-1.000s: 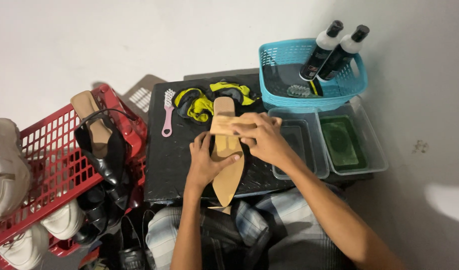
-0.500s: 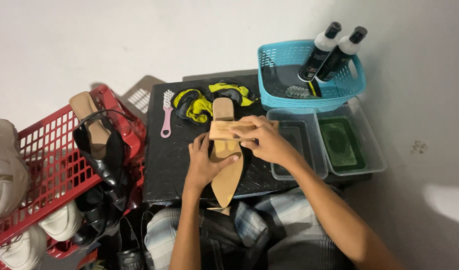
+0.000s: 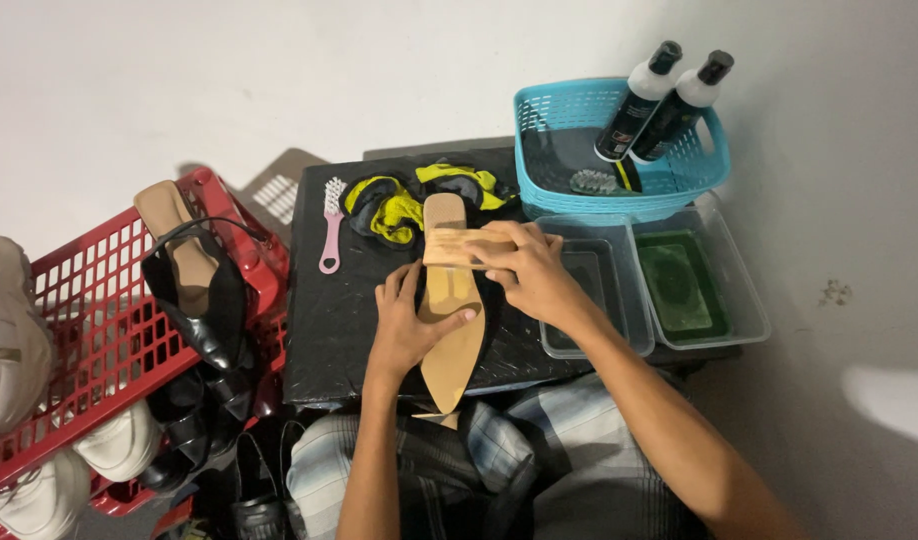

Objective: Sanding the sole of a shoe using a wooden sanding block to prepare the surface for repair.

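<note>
A tan flat shoe [image 3: 454, 345] with a pointed toe lies lengthwise on a small black table [image 3: 329, 320], its toe hanging over the near edge. My left hand [image 3: 404, 325] presses on the shoe's left side, thumb across the insole. My right hand [image 3: 524, 270] grips the tan strap [image 3: 449, 246] that crosses the shoe's upper part. Beyond the shoe's heel lies a crumpled yellow and black cloth [image 3: 399, 195]. A pink brush [image 3: 330, 225] rests to its left.
A turquoise basket [image 3: 554, 135] at the back right holds two dark bottles with white bodies [image 3: 644, 100] and a small brush. Two clear tubs [image 3: 694, 285] stand right of the shoe, one with green liquid. A red crate [image 3: 89, 320] on the left holds several shoes.
My right hand has slid slightly along the strap. The shoe and my left hand stay about where they were.
</note>
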